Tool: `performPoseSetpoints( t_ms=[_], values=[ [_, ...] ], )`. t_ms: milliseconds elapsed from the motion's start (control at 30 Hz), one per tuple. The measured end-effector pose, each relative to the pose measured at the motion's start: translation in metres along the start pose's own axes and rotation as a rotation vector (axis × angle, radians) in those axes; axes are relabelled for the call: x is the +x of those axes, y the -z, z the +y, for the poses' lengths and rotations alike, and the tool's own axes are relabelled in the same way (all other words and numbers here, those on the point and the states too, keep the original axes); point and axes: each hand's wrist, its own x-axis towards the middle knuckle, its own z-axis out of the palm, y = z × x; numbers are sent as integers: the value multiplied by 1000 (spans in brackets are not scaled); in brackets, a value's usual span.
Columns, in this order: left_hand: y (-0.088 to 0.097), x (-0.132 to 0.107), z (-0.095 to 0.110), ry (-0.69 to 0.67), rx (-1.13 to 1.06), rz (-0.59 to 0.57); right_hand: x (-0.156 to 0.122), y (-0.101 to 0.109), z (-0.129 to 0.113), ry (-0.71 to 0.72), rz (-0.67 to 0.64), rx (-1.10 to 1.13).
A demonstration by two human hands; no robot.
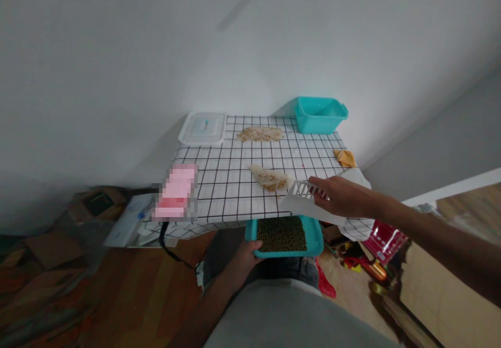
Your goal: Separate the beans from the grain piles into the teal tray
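Lap level, nearest: left hand (249, 252) gripped the left end of a turquoise tray (316, 236), thumb over the near-left rim, other fingers hidden, probably underneath. Tray sat just below the table's near edge, above the lap, long axis left to right; dark greenish beans (281, 234) covered its middle and left part, right end bare. Far rim hard to make out against the cloth edge. Right hand (331, 195) came in from the right, forearm cut off by the frame, fingers curled and pinching a white slotted board (295, 204) over the table's near edge, just beyond the tray; thumb hard to make out, part of the board hidden by the hand. Board's long axis ran roughly left to right, its slotted end pointing left, close to the near grain pile (270, 178); contact there unclear. That pile, pale and yellowish grains, lay slantwise on the checked tablecloth (219, 181), its far end to the left. Pink item (177, 189) at the left edge was pixelated, unreadable. Yellow cloth (345, 158) lay crumpled at the right edge. Farther back: far grain pile (260, 133), stretched left to right; whitish lid (203, 128) far left; turquoise bin (320, 121) far right, its floor mostly hidden; wall (250, 50) behind.
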Motion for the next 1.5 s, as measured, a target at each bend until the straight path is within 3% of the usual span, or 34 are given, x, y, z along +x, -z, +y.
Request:
performPoseSetpoints(
  t_ms=[133,267,500,733,1033,1500],
  values=[
    [0,0,-2,-12,3,-13,7,6,-6,-1,58,-10],
    [-3,-3,-2,-38,21,2,31,5,-3,-23,136,-64],
    [-5,-10,0,-63,-4,26,65,0,-12,22,121,-116],
    [5,-6,0,-58,33,38,62,5,-23,82,100,-136],
    [7,-6,4,-40,61,20,45,6,-19,112,96,-58],
    [26,-13,5,-70,40,67,58,6,-9,164,96,-99]
  ],
)
